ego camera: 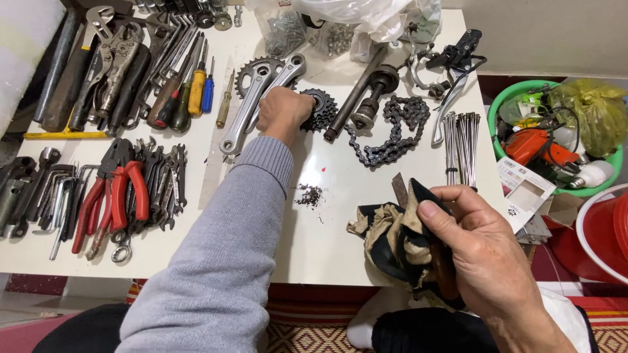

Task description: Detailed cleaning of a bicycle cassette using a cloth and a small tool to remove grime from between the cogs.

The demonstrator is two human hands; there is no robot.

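Freewheel cog [322, 108] | left hand [282, 112] grip covers half | right hand [487, 252] grip pinches rag [392, 238]

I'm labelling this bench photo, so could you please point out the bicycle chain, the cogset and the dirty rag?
bicycle chain [392, 140]: head view, on the middle links.
cogset [323, 111]: head view, on the toothed edge beside the left hand.
dirty rag [392, 242]: head view, on the crumpled cloth.

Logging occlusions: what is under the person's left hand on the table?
The left hand grips a black toothed sprocket cluster, whose right half shows. Its left half and the hand's fingertips are covered.
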